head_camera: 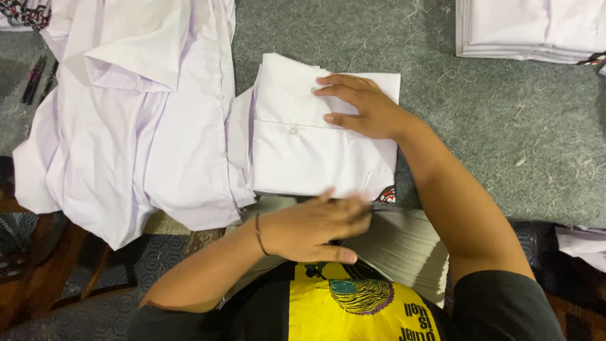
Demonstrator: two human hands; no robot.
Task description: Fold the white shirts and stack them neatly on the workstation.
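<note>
- We see the right hand [360, 107] pressed flat, fingers spread open, on top of a folded white shirt [303, 151] that lies on the grey table [505, 139].
- Our left hand [315, 227] sits at the shirt's near edge, blurred; fingers look loosely extended, thumb tucked below, touching a stack of grey card sheets [404, 243] at the table's edge. We cannot tell whether it grips anything.
- A dark band circles the left wrist.
- Just left of the folded shirt, touching it, a heap of unfolded white shirts [126, 126] drapes over the table edge.
- A pile of folded shirts [524, 31] rests far right, well apart.
</note>
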